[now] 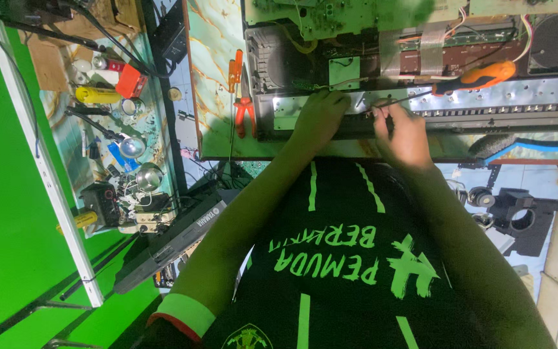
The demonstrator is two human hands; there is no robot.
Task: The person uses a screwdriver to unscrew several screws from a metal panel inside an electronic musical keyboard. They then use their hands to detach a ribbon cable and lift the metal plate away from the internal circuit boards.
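Note:
An opened electronic keyboard (pixel 421 39) lies on the table with its circuit boards, ribbon cables and a shiny metal rail (pixel 505 97) exposed. My left hand (pixel 321 116) rests on the rail's left part with its fingers curled; anything under them is hidden. My right hand (pixel 405 132) is just to its right. Its fingertips pinch the thin shaft of a screwdriver (pixel 479 76) with an orange and black handle, which lies slanted across the rail. The handle points up and right, away from the hand.
A small orange screwdriver (pixel 234 70) and red-handled pliers (pixel 245 117) lie on the marble-patterned table (pixel 214 39) left of the keyboard. A cluttered shelf (pixel 114 123) with cans and tools runs along the left. A second black keyboard (pixel 175 239) leans below.

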